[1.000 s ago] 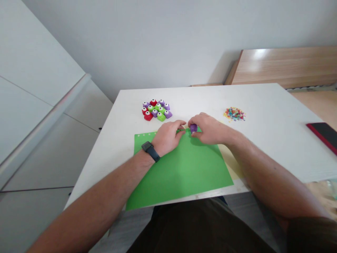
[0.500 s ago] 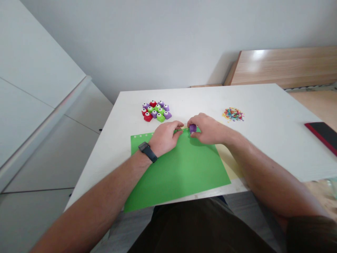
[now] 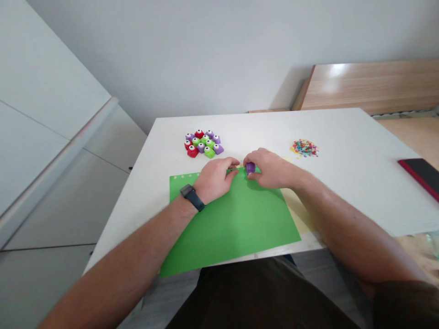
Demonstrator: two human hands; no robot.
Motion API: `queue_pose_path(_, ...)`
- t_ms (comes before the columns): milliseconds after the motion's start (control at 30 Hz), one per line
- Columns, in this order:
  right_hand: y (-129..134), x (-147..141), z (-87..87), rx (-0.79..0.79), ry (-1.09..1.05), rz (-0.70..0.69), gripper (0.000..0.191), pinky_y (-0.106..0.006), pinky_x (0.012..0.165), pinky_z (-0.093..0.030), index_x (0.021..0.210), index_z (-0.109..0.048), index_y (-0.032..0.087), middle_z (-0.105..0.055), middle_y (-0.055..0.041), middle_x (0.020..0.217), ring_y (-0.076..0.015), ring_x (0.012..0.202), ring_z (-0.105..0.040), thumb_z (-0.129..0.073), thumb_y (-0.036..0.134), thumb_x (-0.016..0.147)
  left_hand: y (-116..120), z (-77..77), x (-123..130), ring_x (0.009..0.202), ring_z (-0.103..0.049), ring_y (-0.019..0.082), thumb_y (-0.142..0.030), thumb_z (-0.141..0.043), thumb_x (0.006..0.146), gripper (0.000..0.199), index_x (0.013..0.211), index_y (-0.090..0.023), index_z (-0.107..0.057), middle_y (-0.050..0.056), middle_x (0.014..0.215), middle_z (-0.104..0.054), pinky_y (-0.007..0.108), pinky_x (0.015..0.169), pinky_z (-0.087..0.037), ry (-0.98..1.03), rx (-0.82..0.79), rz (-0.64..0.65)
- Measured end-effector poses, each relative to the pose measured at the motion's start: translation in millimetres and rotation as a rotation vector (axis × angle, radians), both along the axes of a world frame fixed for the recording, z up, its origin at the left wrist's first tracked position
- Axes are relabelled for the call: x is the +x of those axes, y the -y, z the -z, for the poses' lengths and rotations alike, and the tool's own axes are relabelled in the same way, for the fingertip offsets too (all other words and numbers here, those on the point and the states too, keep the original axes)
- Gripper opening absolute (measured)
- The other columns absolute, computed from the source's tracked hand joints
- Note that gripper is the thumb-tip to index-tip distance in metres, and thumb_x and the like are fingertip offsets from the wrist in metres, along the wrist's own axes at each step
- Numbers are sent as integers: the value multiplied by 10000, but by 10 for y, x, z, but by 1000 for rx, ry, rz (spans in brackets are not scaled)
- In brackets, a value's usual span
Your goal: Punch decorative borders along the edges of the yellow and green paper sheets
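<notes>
Gripping a purple craft punch (image 3: 250, 168) (markings unreadable) in right hand (image 3: 270, 169).

At the far edge of the green paper sheet (image 3: 229, 224), the left hand (image 3: 214, 179) rests on it, and the right hand (image 3: 269, 169) grips a purple craft punch (image 3: 250, 168); beyond the sheet lie more craft punches (image 3: 202, 144) and paper bits (image 3: 304, 148).

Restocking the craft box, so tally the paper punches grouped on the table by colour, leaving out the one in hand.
Purple craft punches: 5
Green craft punches: 4
Red craft punches: 3
Total: 12
</notes>
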State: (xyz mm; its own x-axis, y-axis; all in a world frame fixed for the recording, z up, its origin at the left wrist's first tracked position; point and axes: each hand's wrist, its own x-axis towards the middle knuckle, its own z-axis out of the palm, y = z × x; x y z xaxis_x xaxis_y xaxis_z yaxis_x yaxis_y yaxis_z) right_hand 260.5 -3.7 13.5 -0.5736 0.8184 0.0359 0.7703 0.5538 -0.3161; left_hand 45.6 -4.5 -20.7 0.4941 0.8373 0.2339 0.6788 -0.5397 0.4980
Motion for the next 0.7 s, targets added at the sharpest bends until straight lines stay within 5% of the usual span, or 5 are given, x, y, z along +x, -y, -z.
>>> queue_pose_path(700,6,-11,14,1,13,-10,250,-336,886,-439,1052,-676,166,-707,-105,1018,-258,1017,-614,-670,197,804,7,0,7,1044,-721,242,-228,-576,928,261,1169,-190,-669,69,1117,-766,387,920,-559,9,-16,8)
